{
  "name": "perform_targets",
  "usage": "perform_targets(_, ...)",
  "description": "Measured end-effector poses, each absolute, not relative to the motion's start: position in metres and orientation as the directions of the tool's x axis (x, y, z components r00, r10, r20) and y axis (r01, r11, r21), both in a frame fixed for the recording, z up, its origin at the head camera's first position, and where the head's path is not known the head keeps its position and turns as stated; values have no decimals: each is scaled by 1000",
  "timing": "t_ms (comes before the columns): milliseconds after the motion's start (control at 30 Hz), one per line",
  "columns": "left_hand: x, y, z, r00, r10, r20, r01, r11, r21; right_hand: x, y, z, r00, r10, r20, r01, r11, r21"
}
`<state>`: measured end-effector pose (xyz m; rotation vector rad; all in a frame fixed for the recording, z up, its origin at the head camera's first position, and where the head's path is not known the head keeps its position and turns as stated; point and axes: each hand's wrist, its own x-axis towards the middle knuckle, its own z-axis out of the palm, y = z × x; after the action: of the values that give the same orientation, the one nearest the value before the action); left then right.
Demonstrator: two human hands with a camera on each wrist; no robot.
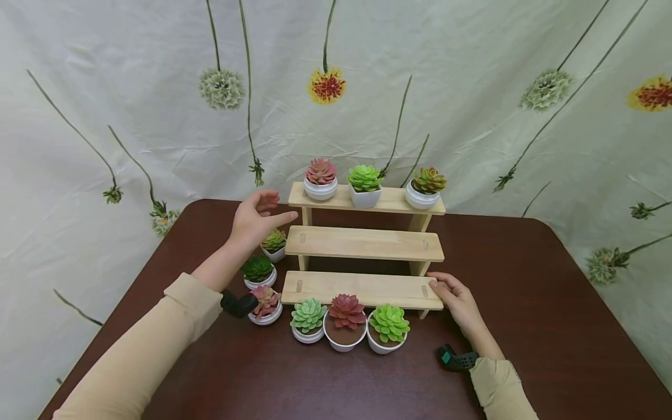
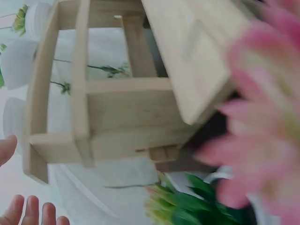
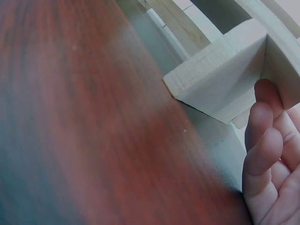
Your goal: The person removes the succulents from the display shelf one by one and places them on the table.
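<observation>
A three-step wooden plant stand [image 1: 362, 242] stands on the table. My right hand [image 1: 459, 300] holds the right end of its lowest board, thumb on top; in the right wrist view its fingers [image 3: 265, 150] curl at the board's underside. Held in the air left of the top board, my left hand [image 1: 254, 219] has thumb and fingers spread apart and nothing between them. On the top board sit a pink succulent [image 1: 321, 178], a bright green succulent [image 1: 364, 185] and a brownish-green succulent [image 1: 426, 186], all in white pots. The middle and lowest boards are bare.
In front of the stand are a pale green succulent [image 1: 308, 319], a dark red one [image 1: 345, 321] and a lime green one [image 1: 388, 329]. Along its left side stand a pink succulent [image 1: 265, 303], a dark green one [image 1: 259, 271] and a yellow-green one [image 1: 274, 244]. Floral cloth [image 1: 446, 76] hangs behind.
</observation>
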<state>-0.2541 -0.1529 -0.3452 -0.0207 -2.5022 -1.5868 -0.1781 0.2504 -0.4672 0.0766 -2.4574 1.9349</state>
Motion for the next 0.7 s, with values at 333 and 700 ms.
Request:
perform_targets(333, -262, -129, -322, -970, -58, 236, 201, 353, 914, -178, 251, -470, -998, -37, 41, -48, 222, -974)
perform_targets(700, -274, -109, -308, -985, 3, 174, 166, 334, 928, -179, 251, -470, -999, -35, 42, -49, 224, -973)
